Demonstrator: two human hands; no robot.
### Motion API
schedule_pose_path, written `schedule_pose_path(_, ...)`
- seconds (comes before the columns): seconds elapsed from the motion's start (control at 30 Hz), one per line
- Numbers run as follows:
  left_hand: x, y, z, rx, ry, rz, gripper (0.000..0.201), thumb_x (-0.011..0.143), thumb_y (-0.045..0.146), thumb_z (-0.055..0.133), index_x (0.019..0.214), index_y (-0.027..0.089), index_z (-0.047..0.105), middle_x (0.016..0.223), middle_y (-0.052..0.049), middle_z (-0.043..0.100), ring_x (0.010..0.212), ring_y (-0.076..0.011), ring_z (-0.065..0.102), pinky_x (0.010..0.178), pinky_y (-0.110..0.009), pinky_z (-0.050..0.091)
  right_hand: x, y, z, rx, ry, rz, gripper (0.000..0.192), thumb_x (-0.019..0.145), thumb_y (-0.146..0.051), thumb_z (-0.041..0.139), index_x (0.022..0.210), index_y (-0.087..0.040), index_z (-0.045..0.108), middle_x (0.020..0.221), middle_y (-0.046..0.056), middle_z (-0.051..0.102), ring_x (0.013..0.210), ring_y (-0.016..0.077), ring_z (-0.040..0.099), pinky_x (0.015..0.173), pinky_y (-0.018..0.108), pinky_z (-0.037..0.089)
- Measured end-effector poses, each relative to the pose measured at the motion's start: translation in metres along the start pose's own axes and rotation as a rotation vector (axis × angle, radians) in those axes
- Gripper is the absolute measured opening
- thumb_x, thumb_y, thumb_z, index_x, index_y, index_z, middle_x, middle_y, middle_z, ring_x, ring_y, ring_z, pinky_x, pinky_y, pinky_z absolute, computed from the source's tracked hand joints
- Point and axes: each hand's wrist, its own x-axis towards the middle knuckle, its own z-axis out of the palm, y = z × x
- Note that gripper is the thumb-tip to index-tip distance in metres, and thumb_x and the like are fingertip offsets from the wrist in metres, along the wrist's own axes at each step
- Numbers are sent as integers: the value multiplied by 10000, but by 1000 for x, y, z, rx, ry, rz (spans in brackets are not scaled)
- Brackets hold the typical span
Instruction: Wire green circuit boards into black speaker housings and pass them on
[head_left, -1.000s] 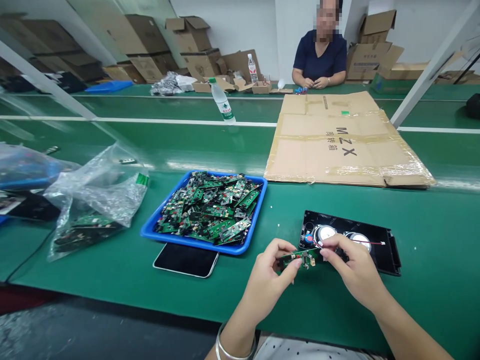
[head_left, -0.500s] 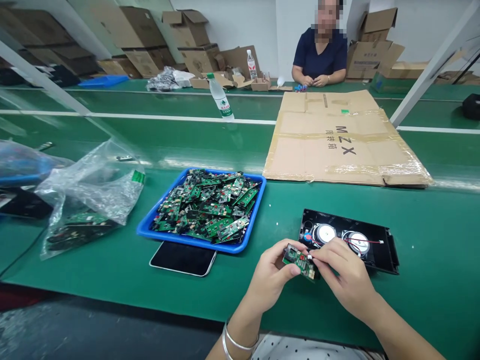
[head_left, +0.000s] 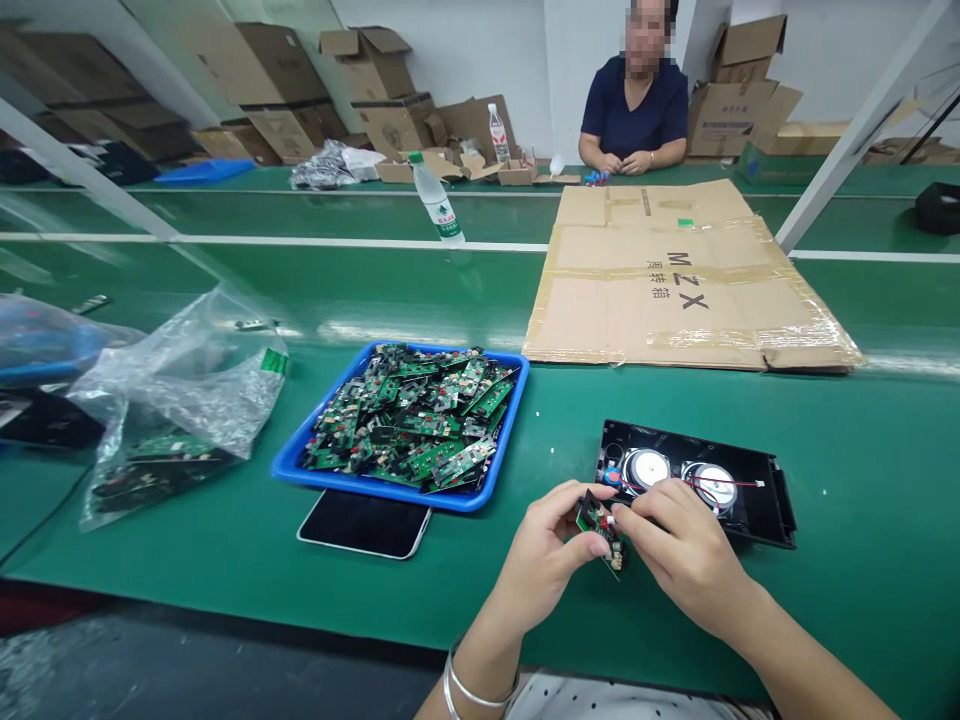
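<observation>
Both the left hand point(head_left: 551, 555) and right hand point(head_left: 679, 555) pinch one small green circuit board point(head_left: 600, 525), held tilted just before the black plastic speaker housing point(head_left: 769, 495) on the green table point(head_left: 225, 560)

Left hand point(head_left: 551, 550): palm turned inward, fingers curled, thumb and forefinger pinched together at the grip point.
Left wrist: bent slightly upward toward the grip; two thin bangles sit below it on the forearm.
Right hand point(head_left: 679, 550): knuckles up, fingers bunched, fingertips point(head_left: 621, 512) meeting the left hand's at the same grip.
Forearms: both rise from the lower edge and converge on the grip.
Contact: fingertips of both hands touch.
</observation>
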Motion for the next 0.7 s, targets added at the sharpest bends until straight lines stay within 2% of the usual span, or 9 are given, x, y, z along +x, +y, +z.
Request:
schedule_pose_path(0.13, 0, 1, 2, -10, 20, -47, 417, 647, 468, 742, 950, 183, 708, 882, -63, 614, 816, -197, 562, 701, -240, 471, -2, 0, 0, -66, -60, -43, 220, 904, -55, 405, 994, -84, 603, 747, 75, 548, 680, 168, 427, 590, 309, 328)
schedule_pose_path(0.27, -1, 6, 3, 171, 27, -94, 402, 641, 369, 767, 998, 193, 708, 825, -51, 589, 736, -175, 550, 640, -237, 486, 1, 0, -4, -128, -127, -97, 233, 925, -89, 383, 917, -81, 615, 720, 77, 533, 669, 173, 409, 584, 318, 313)
schedule_pose_path(0.37, -2, 9, 2, 257, -20, -105, 433, 634, 333, 774, 1042, 211, 698, 820, -51, 586, 716, -169, 539, 605, -235, 493, 3, 3, -7, -119, -157, -160, 271, 933, -89, 357, 844, -94, 613, 717, 76, 524, 670, 173, 410, 597, 322, 315)
schedule_pose_path(0.5, -1, 10, 3, 241, -51, -127, 475, 617, 330, 783, 1066, 210, 689, 802, -42, 565, 662, -145, 506, 550, -219, 479, 0, 6, -6, -80, -151, -210, 266, 930, -84, 368, 812, -75, 607, 680, 73, 502, 647, 168, 392, 591, 323, 309)
schedule_pose_path(0.7, -1, 8, 8, 200, 8, -160, 485, 572, 303, 809, 1037, 213, 704, 745, -20, 534, 631, -125, 469, 534, -205, 467, -3, 4, 0, -66, -113, -181, 243, 923, -78, 377, 836, -56, 603, 658, 71, 508, 636, 166, 394, 566, 321, 312)
